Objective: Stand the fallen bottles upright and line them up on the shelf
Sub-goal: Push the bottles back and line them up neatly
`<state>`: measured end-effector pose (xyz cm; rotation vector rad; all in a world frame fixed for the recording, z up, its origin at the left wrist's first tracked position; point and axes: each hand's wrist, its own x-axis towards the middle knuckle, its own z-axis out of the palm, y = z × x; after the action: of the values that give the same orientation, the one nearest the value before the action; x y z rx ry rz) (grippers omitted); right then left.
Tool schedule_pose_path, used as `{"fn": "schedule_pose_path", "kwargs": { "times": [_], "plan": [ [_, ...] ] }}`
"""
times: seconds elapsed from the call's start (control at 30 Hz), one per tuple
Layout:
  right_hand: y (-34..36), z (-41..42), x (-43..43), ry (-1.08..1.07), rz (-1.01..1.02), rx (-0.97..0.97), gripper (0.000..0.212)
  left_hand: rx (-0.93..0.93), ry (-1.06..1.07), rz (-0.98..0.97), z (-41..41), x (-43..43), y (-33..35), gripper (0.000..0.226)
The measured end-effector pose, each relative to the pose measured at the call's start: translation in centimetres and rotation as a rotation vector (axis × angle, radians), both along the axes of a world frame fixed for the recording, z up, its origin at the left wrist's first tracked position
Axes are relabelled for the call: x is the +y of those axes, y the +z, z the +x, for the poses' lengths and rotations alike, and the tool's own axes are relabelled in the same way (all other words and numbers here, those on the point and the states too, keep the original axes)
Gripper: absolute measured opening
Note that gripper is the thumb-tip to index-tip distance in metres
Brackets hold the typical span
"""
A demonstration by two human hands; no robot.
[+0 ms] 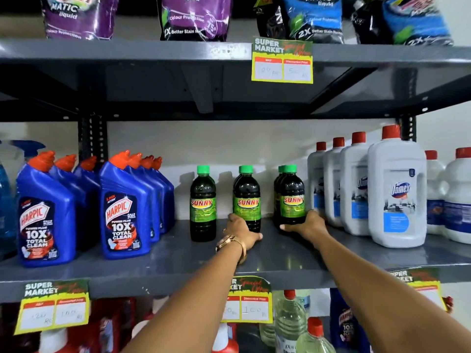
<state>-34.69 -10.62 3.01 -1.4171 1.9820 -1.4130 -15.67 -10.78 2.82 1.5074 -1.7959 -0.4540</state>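
Dark Sunny bottles with green caps stand upright on the grey middle shelf (178,261). One bottle (203,200) stands alone on the left. My left hand (242,231), with a gold watch on the wrist, grips the base of the middle bottle (246,194), which has another bottle close behind it. My right hand (307,225) holds the base of the right bottle (291,197), with one more bottle just behind that one. No bottle lies on its side in this view.
Blue Harpic bottles (122,210) stand in rows to the left, white Domex bottles (396,189) to the right. The shelf above carries detergent pouches (196,16) and a price tag (281,61). More bottles fill the shelf below.
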Motion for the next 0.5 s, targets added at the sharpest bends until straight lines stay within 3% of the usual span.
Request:
{"fn": "schedule_pose_path", "kwargs": {
  "times": [0.2,0.5],
  "plan": [
    [-0.3,-0.3,-0.1,0.034,-0.038,0.043,0.072,0.042,0.041,-0.027,-0.2,-1.4,-0.2,0.072],
    [-0.6,-0.7,0.3,0.049,-0.046,0.05,0.072,0.07,0.004,-0.039,0.0,-1.4,-0.5,0.067]
  ]
}}
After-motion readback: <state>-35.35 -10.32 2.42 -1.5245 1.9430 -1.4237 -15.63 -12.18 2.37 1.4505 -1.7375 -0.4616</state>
